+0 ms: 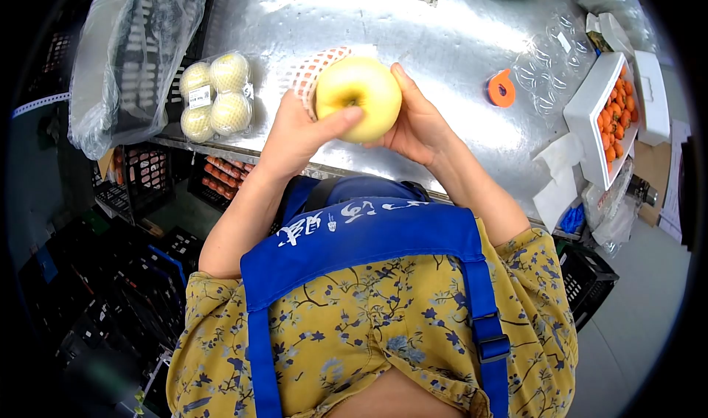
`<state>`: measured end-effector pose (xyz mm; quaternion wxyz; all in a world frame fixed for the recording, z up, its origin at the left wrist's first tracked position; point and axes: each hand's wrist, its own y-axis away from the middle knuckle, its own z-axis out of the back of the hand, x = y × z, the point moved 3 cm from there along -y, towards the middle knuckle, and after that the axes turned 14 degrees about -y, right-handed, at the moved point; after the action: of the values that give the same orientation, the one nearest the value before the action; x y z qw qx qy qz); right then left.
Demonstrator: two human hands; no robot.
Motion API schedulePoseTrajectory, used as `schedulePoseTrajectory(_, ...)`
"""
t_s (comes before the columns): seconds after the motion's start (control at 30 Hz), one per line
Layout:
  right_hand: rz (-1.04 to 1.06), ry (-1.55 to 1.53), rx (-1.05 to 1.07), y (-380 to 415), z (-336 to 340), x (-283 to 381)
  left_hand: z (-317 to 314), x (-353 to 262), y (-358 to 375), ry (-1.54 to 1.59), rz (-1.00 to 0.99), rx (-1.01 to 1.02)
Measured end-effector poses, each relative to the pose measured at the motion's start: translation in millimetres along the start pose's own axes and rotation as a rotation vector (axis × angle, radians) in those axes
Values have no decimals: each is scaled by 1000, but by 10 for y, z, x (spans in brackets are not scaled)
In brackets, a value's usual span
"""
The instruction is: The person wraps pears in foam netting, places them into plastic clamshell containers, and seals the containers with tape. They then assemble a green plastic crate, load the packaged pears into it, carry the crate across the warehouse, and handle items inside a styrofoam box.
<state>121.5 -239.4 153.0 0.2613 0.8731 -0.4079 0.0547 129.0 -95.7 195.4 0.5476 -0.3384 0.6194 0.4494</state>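
A large yellow apple (pixel 372 86) is held up over the metal table, its stem hollow facing me. My left hand (pixel 295 134) is closed on the apple's left side, thumb pressed near the hollow. A white and orange foam net (pixel 308 71) lies against the apple's left edge by my left fingers; how far it reaches underneath is hidden. My right hand (pixel 419 127) grips the right side, with thumb up along the edge and fingers curled below.
A clear pack of several net-wrapped fruits (pixel 230 75) sits left on the metal table (pixel 450 42), near plastic-covered crates (pixel 140 42). To the right are an orange tape roll (pixel 501 89), clear plastic packaging (pixel 549 64) and a white foam box (pixel 579 112) of small orange-red fruits.
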Motion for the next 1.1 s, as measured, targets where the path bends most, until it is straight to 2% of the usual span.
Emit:
schedulePoseTrajectory(0.1,88,190,-141,11,-3,21,4,31,-35,-57,16,-6)
schedulePoseTrajectory(0.2,237,430,-128,37,19,33,-21,184,-13,208,41,-96)
schedulePoseTrajectory(0.23,293,521,-103,57,19,37,-16,232,-15,321,113,-119)
schedulePoseTrajectory(0.3,448,877,-109,93,-16,63,-5,305,-16,546,255,-168)
schedulePoseTrajectory(0.33,529,1055,-110,103,-43,70,-14,314,-20,526,291,-183)
schedulePoseTrajectory(0.43,679,1320,-196,155,-126,111,-47,312,-34,739,312,-105)
schedulePoseTrajectory(0.53,1242,1436,4,157,-232,202,-84,244,-29,821,351,-109)
schedulePoseTrajectory(0.63,1201,1450,110,116,-305,178,-114,243,-13,861,373,-76)
schedulePoseTrajectory(0.73,1170,1308,151,51,-252,132,-165,210,-2,657,397,-68)
schedulePoseTrajectory(0.83,788,971,116,63,-202,241,-149,210,7,481,416,-15)
schedulePoseTrajectory(0.93,376,450,130,-20,6,177,-14,295,-56,544,359,-12)
schedulePoseTrajectory(1.1,313,561,43,-81,21,132,33,291,-67,498,261,42)
